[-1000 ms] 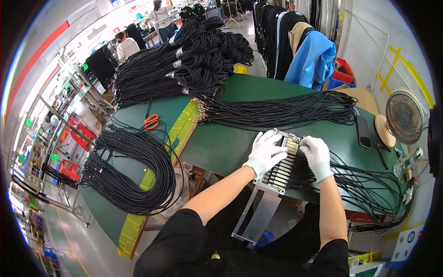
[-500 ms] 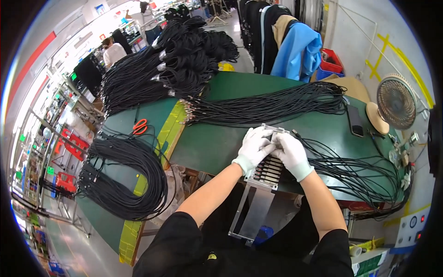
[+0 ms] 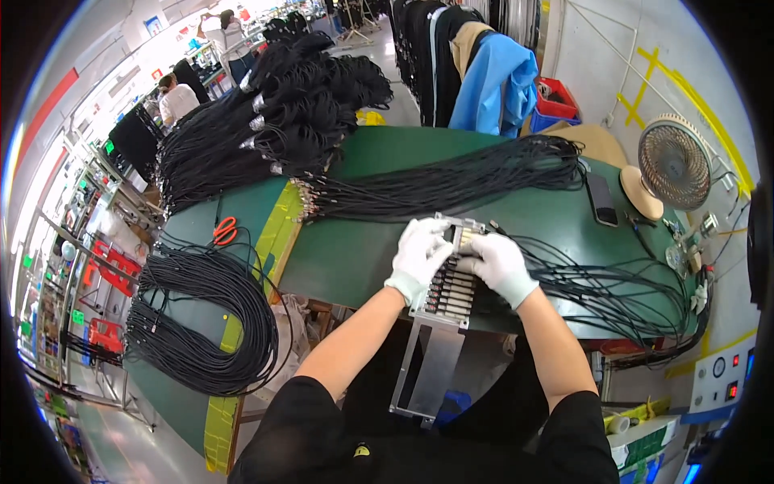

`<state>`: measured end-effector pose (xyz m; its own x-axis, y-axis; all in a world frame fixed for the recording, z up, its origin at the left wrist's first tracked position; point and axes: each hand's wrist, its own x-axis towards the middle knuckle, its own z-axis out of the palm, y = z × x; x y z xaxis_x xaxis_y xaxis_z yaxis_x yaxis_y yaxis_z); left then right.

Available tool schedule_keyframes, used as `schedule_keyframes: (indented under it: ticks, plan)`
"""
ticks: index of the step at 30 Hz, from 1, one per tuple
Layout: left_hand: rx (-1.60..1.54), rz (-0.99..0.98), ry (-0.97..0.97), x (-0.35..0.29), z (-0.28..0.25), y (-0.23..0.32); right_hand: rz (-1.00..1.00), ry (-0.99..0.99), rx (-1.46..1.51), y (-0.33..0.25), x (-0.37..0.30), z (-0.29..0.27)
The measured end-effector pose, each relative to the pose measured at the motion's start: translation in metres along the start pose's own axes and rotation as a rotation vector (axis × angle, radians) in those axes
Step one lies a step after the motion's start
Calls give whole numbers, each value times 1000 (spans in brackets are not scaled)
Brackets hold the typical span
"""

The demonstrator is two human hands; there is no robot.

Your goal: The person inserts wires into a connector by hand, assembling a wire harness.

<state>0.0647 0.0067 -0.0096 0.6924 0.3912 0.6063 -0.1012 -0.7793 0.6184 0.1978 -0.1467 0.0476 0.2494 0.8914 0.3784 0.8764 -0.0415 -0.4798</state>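
A long silver metal fixture (image 3: 435,355) juts over the near table edge, with a row of cable connectors (image 3: 451,292) side by side across it. My left hand (image 3: 419,256), in a white glove, curls its fingers round the fixture's left side near the far end. From the right, my gloved right hand (image 3: 498,266) presses its closed fingers at the connectors; whatever sits between the fingertips is hidden. Pale gold pieces (image 3: 466,237) show between the two hands. Black cables (image 3: 597,282) spread over the table to the right of my right hand.
A long bundle of black cables (image 3: 435,181) lies across the green table (image 3: 347,258). Behind it on the left rises a big cable pile (image 3: 266,121). Coiled cables (image 3: 234,323), orange scissors (image 3: 225,231), a phone (image 3: 601,199) and a fan (image 3: 675,161) stand or lie around.
My hands have drawn slightly apart, uncovering pale gold pieces at the fixture's far end. The whole view has shifted, so the scene sits further left.
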Motion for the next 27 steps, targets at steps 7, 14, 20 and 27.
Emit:
schedule_keyframes:
  ticks: [7,14,20,27]
  plan:
    - [130,-140,248,7,0,-14,194,57,183,37,1,-25]
    - [261,-78,189,4,-7,-6,67,70,-40,31,-1,-15]
    - [202,-200,161,-2,2,-6,40,137,-6,34,-5,-10]
    - [111,-195,156,2,-4,6,-15,178,51,25,-3,-2]
